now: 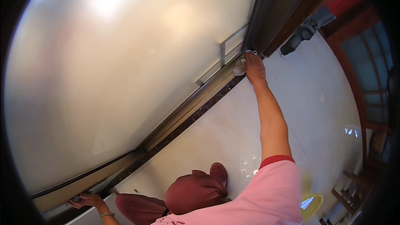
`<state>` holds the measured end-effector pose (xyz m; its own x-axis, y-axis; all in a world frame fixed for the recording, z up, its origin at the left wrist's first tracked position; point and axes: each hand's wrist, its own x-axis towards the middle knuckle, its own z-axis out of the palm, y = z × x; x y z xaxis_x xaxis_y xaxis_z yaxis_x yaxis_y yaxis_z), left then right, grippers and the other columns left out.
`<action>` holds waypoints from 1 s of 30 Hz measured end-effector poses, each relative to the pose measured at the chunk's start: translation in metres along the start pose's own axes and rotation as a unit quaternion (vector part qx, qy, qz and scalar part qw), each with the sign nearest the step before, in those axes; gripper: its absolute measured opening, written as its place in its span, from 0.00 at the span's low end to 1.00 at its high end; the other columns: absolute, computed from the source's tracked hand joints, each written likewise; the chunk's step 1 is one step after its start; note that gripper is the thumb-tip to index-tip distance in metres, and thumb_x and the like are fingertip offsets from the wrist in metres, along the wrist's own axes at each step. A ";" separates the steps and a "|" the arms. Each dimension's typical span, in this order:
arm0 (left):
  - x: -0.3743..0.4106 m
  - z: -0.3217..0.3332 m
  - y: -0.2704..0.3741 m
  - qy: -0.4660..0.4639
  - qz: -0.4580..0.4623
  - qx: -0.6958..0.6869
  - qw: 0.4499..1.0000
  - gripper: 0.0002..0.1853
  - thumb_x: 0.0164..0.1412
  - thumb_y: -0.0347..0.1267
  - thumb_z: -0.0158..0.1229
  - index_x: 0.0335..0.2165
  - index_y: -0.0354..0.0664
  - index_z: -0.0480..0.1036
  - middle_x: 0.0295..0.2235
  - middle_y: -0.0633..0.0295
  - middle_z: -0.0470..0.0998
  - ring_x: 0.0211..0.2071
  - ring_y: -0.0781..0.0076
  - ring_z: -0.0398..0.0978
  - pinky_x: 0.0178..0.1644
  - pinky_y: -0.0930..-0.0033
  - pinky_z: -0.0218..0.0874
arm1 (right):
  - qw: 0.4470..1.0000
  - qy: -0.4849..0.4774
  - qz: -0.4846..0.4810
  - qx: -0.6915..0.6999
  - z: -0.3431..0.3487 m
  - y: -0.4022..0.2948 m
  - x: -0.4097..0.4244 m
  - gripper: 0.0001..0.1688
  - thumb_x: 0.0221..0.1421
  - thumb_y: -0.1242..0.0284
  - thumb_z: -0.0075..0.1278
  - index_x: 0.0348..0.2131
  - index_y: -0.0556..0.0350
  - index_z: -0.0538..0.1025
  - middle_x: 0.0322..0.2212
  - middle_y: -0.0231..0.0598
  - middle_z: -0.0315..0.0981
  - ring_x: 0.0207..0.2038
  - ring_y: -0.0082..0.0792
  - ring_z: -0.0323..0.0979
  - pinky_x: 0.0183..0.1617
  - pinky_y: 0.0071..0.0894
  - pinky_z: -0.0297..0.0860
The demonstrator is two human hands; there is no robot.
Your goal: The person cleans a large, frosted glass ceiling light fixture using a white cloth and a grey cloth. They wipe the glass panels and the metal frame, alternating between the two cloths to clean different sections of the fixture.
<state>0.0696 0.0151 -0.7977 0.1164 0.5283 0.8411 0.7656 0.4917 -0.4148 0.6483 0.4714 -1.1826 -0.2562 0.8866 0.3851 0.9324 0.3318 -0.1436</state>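
Observation:
My right hand (255,67) presses a pale cloth (240,66) into the corner where the door track meets the upright frame. Beside it stands a large ribbed translucent door panel (125,78) in a dark frame. The metal track (187,107) runs along the panel's bottom, edged by a dark marbled threshold strip (203,109). At the lower left my left hand (85,200), with a bangle on its wrist, is at the lower frame, its fingers curled by a small dark thing that I cannot make out.
A grey and red vacuum-like device (306,31) lies near the dark wooden door frame (290,15). A yellow basin (312,207) is on the glossy tiled floor (312,100) at the lower right. Wooden stools (347,197) stand beyond it. My bent knees are below.

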 end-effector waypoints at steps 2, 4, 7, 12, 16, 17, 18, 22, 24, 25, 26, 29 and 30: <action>0.003 0.003 0.003 -0.009 -0.006 0.010 1.000 0.30 0.68 0.47 0.36 0.56 0.33 0.48 0.58 0.41 0.48 0.60 0.44 0.45 0.62 0.44 0.39 | 0.997 0.033 0.066 -0.026 0.005 -0.010 0.008 0.23 0.53 0.71 0.47 0.49 0.61 0.70 0.51 0.44 0.67 0.53 0.40 0.64 0.60 0.39 0.57; -0.006 0.009 -0.002 0.017 -0.030 0.006 0.999 0.30 0.68 0.46 0.36 0.56 0.32 0.47 0.56 0.41 0.51 0.59 0.44 0.48 0.61 0.44 0.41 | 0.993 0.062 0.096 -0.030 0.010 -0.016 -0.002 0.22 0.53 0.70 0.47 0.46 0.63 0.71 0.49 0.48 0.68 0.53 0.43 0.64 0.59 0.42 0.58; -0.013 0.011 -0.011 0.023 -0.036 0.016 0.999 0.31 0.68 0.48 0.37 0.55 0.31 0.48 0.56 0.40 0.51 0.57 0.44 0.51 0.59 0.44 0.44 | 0.986 0.096 0.133 -0.027 0.019 -0.030 -0.009 0.21 0.51 0.71 0.49 0.44 0.64 0.72 0.47 0.49 0.69 0.54 0.44 0.63 0.58 0.42 0.58; -0.003 0.005 -0.008 0.016 -0.020 0.043 0.999 0.34 0.66 0.52 0.36 0.51 0.28 0.56 0.51 0.37 0.60 0.51 0.38 0.59 0.57 0.42 0.48 | 0.993 0.086 0.081 -0.005 0.000 -0.053 -0.012 0.19 0.47 0.72 0.53 0.39 0.63 0.73 0.44 0.47 0.70 0.49 0.44 0.65 0.54 0.43 0.59; 0.003 0.010 0.008 0.045 -0.017 0.006 0.999 0.33 0.66 0.50 0.39 0.53 0.30 0.52 0.53 0.39 0.56 0.51 0.45 0.59 0.55 0.46 0.51 | 0.994 0.071 0.047 0.068 0.000 -0.088 -0.037 0.18 0.43 0.73 0.54 0.36 0.63 0.74 0.41 0.47 0.70 0.46 0.44 0.66 0.52 0.44 0.59; -0.015 0.012 -0.004 0.017 -0.070 -0.018 0.997 0.32 0.67 0.48 0.39 0.54 0.29 0.49 0.56 0.38 0.50 0.51 0.43 0.58 0.57 0.47 0.51 | 0.993 0.093 0.040 0.063 0.002 -0.102 -0.044 0.18 0.42 0.74 0.54 0.36 0.63 0.74 0.41 0.47 0.70 0.45 0.44 0.66 0.52 0.44 0.60; -0.016 0.010 -0.005 0.015 -0.053 0.008 0.998 0.32 0.67 0.47 0.39 0.54 0.28 0.48 0.57 0.38 0.48 0.54 0.43 0.56 0.58 0.47 0.50 | 0.991 0.112 0.033 0.060 0.002 -0.123 -0.052 0.18 0.41 0.74 0.54 0.36 0.63 0.74 0.40 0.48 0.69 0.44 0.45 0.65 0.51 0.44 0.60; -0.019 0.001 -0.003 -0.033 -0.083 -0.043 0.995 0.30 0.68 0.42 0.40 0.56 0.29 0.46 0.59 0.40 0.40 0.62 0.45 0.39 0.62 0.49 0.43 | 0.993 0.097 0.002 0.073 -0.013 -0.207 -0.078 0.11 0.43 0.75 0.50 0.29 0.66 0.74 0.38 0.54 0.69 0.42 0.48 0.66 0.50 0.47 0.61; -0.011 0.000 0.006 -0.034 -0.085 -0.056 0.994 0.30 0.67 0.41 0.40 0.57 0.31 0.44 0.59 0.40 0.38 0.62 0.43 0.38 0.62 0.47 0.41 | 0.994 0.093 -0.012 0.064 -0.014 -0.243 -0.093 0.08 0.44 0.76 0.48 0.26 0.65 0.74 0.35 0.54 0.70 0.40 0.47 0.66 0.50 0.47 0.61; -0.009 0.004 0.010 -0.014 -0.101 -0.112 0.988 0.31 0.67 0.42 0.41 0.57 0.32 0.44 0.59 0.40 0.38 0.62 0.43 0.38 0.63 0.45 0.38 | 0.995 0.075 -0.021 0.065 -0.015 -0.262 -0.101 0.09 0.44 0.76 0.48 0.27 0.65 0.74 0.35 0.53 0.69 0.40 0.47 0.65 0.50 0.47 0.60; -0.008 0.004 0.009 -0.018 -0.094 -0.112 0.989 0.31 0.67 0.42 0.41 0.57 0.32 0.44 0.59 0.40 0.37 0.62 0.43 0.38 0.63 0.45 0.38 | 0.996 0.057 -0.029 0.065 -0.015 -0.278 -0.110 0.10 0.44 0.75 0.49 0.28 0.65 0.74 0.36 0.53 0.69 0.39 0.47 0.65 0.50 0.46 0.60; -0.012 -0.001 0.003 -0.028 -0.084 -0.112 0.990 0.30 0.65 0.38 0.45 0.57 0.34 0.45 0.60 0.39 0.38 0.62 0.43 0.42 0.63 0.46 0.40 | 0.996 0.020 -0.053 0.070 -0.022 -0.328 -0.130 0.09 0.45 0.75 0.46 0.26 0.64 0.74 0.33 0.52 0.68 0.38 0.46 0.64 0.51 0.46 0.59; -0.014 -0.002 -0.002 -0.029 -0.063 -0.105 0.992 0.29 0.65 0.37 0.45 0.57 0.34 0.46 0.60 0.39 0.39 0.62 0.43 0.42 0.63 0.46 0.40 | 0.995 0.001 -0.061 0.077 -0.024 -0.345 -0.138 0.08 0.44 0.75 0.45 0.24 0.63 0.74 0.31 0.52 0.68 0.37 0.45 0.64 0.51 0.46 0.59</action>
<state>0.0683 0.0053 -0.8081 -0.0210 0.5143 0.8574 0.8878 0.4039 -0.2205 0.3680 0.2264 -1.1640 -0.3647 0.8363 0.4094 0.8443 0.4824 -0.2335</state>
